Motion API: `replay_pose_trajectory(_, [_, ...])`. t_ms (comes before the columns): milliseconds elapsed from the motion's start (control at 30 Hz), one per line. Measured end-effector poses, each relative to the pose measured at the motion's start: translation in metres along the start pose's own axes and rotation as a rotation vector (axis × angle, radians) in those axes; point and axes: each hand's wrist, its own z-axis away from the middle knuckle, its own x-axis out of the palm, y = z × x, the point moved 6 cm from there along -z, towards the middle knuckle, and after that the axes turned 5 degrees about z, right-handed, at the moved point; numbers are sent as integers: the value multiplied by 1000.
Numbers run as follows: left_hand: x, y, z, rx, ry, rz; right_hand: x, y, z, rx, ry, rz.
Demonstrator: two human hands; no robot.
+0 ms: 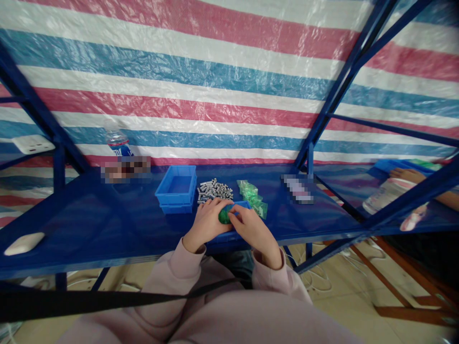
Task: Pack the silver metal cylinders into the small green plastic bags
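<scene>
Two hands hold one green item over one tray.

A striped sheet is hanging along the far side, catching glossy light. Blue posts are slanting at left and right. A blue table is standing over a pale floor, where cables are trailing.

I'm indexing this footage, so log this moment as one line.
left hand: holds green item; right hand: fingertips at green item; nearby: loose metal pieces, green packets; left of pieces: stacked blue trays
</scene>
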Motion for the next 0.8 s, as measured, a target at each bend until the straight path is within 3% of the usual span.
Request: replay_pose_trajectory(800, [2, 0, -1, 18, 13, -38, -2, 5, 4, -65, -80, -153])
